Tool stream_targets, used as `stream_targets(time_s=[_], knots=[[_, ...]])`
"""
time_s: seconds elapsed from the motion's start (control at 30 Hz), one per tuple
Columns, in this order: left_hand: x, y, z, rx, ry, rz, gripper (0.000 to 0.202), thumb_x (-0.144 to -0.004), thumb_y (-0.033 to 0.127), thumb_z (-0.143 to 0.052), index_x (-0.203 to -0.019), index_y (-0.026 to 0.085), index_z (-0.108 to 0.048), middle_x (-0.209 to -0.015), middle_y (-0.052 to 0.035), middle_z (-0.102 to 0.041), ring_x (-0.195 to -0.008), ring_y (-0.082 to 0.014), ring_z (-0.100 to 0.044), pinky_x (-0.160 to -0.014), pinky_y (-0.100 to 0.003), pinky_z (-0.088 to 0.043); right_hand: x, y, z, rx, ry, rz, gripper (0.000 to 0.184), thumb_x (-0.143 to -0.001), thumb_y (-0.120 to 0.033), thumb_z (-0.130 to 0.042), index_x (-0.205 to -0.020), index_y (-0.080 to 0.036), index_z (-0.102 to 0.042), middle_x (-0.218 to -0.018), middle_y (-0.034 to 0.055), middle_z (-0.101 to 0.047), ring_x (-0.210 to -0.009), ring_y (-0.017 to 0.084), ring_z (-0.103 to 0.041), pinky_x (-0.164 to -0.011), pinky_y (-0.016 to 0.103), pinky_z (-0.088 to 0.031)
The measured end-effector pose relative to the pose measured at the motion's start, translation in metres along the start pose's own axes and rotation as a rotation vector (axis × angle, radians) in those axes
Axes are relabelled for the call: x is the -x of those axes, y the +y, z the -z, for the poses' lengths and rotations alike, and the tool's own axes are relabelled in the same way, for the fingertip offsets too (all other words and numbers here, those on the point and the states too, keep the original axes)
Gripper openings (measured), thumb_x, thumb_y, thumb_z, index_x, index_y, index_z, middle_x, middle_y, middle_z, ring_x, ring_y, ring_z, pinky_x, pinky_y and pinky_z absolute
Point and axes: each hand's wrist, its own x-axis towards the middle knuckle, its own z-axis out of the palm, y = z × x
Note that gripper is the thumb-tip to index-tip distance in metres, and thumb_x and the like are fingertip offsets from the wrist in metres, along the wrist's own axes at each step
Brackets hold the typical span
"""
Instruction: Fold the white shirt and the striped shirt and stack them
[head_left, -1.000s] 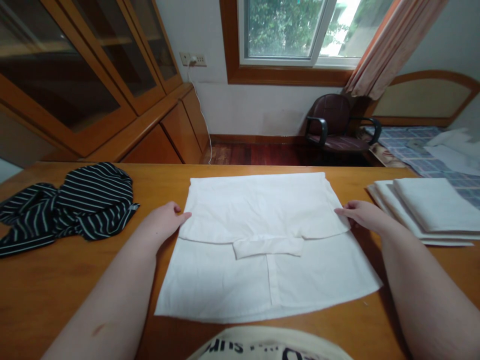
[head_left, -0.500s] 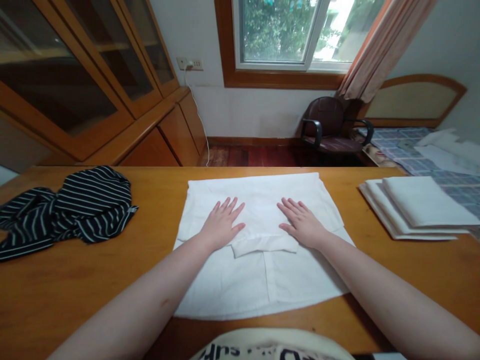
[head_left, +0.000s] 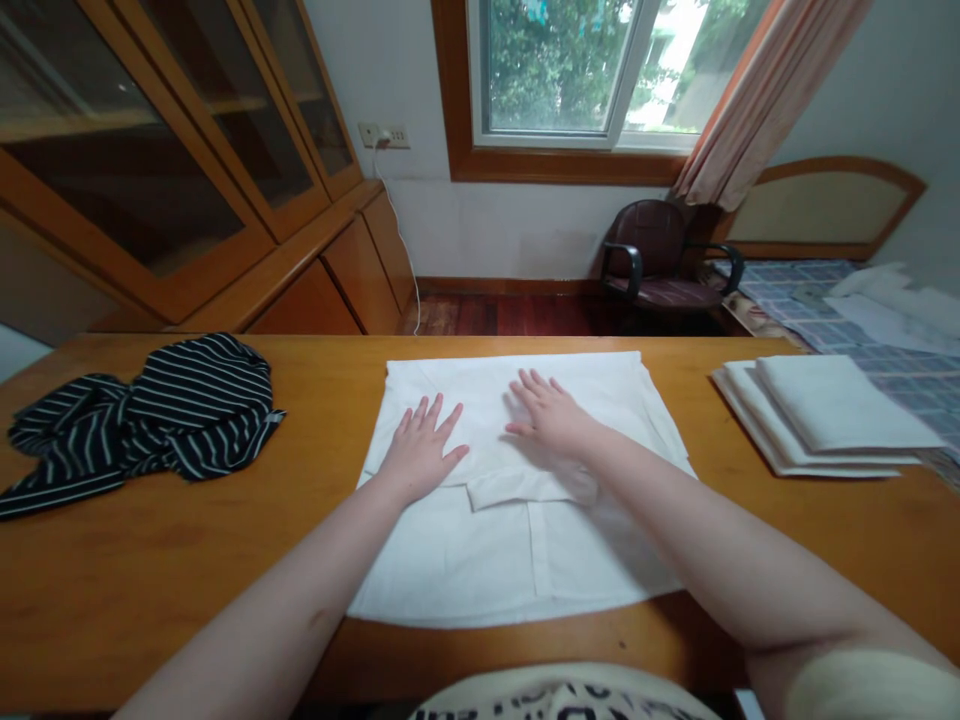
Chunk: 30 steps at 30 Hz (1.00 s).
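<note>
A white shirt (head_left: pixel 480 560) lies folded on the wooden table in front of me, its collar band (head_left: pixel 517 488) turned toward me and its lower part spread nearest my body. My left hand (head_left: pixel 421 450) rests flat on the left side of the folded cloth, fingers spread. Over the cloth's upper middle is my right hand (head_left: pixel 547 415), palm down with the fingers apart and a shadow beneath it; whether it touches the fabric I cannot tell. Neither hand grips anything.
On the left of the table (head_left: pixel 247 560) lies a crumpled black-and-white striped garment (head_left: pixel 202 410). A stack of folded white cloths (head_left: pixel 840 410) sits at the right. Beyond the table stand a wooden cabinet (head_left: pixel 300 225), an office chair (head_left: pixel 652 250) and a bed (head_left: pixel 795 285).
My right hand has moved left and slightly away from me across the white cloth. My left hand has shifted a little to the left, still flat.
</note>
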Motion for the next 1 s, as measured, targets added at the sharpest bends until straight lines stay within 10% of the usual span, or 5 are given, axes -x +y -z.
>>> stream_targets(time_s=[0.2, 0.57, 0.7, 0.87, 1.0], knots=[[0.002, -0.001, 0.002, 0.013, 0.014, -0.006, 0.066, -0.088, 0.058, -0.036, -0.147, 0.029, -0.028, -0.156, -0.0080, -0.020, -0.143, -0.0301, -0.012, -0.114, -0.046, -0.013, -0.059, 0.006, -0.024, -0.024, 0.025, -0.039, 0.075, -0.089, -0.062, -0.034, -0.148, -0.016, -0.026, -0.155, 0.0106, -0.018, -0.143, 0.026, -0.014, -0.114, 0.044, -0.012], [-0.002, 0.010, 0.023, 0.008, -0.093, 0.053, 0.068, -0.085, 0.060, -0.040, -0.144, 0.027, -0.034, -0.152, -0.0126, -0.029, -0.138, -0.0356, -0.026, -0.107, -0.050, -0.026, 0.022, 0.137, -0.012, 0.123, 0.116, -0.640, 0.078, -0.090, -0.061, -0.021, -0.148, -0.008, -0.023, -0.154, 0.0130, -0.021, -0.142, 0.025, -0.018, -0.113, 0.044, -0.015], [-0.040, 0.051, 0.043, 0.041, -0.098, 0.104, 0.065, -0.087, 0.060, -0.033, -0.130, 0.014, -0.052, -0.134, -0.0201, -0.050, -0.128, -0.0370, -0.041, -0.105, -0.055, -0.026, 0.021, 0.132, -0.014, 0.124, 0.127, -0.647, 0.077, -0.090, -0.061, -0.021, -0.148, -0.010, -0.023, -0.154, 0.0127, -0.021, -0.142, 0.024, -0.018, -0.113, 0.045, -0.016], [-0.097, 0.136, 0.021, 0.107, -0.010, -0.330, 0.064, -0.091, 0.048, -0.033, -0.145, 0.013, -0.030, -0.155, -0.0104, -0.023, -0.143, -0.0262, -0.014, -0.115, -0.045, -0.012, 0.020, 0.133, -0.013, 0.100, 0.130, -0.641, 0.079, -0.089, -0.063, -0.021, -0.148, -0.010, -0.023, -0.154, 0.0129, -0.021, -0.141, 0.025, -0.019, -0.112, 0.045, -0.016], [-0.114, 0.152, -0.004, 0.145, -0.004, -0.308, 0.068, -0.091, 0.056, -0.026, -0.148, 0.018, -0.026, -0.156, -0.0071, -0.021, -0.143, -0.0249, -0.015, -0.115, -0.045, -0.013, 0.021, 0.136, -0.013, 0.096, 0.131, -0.635, 0.079, -0.089, -0.063, -0.022, -0.148, -0.011, -0.022, -0.154, 0.0130, -0.021, -0.141, 0.025, -0.019, -0.112, 0.045, -0.016]])
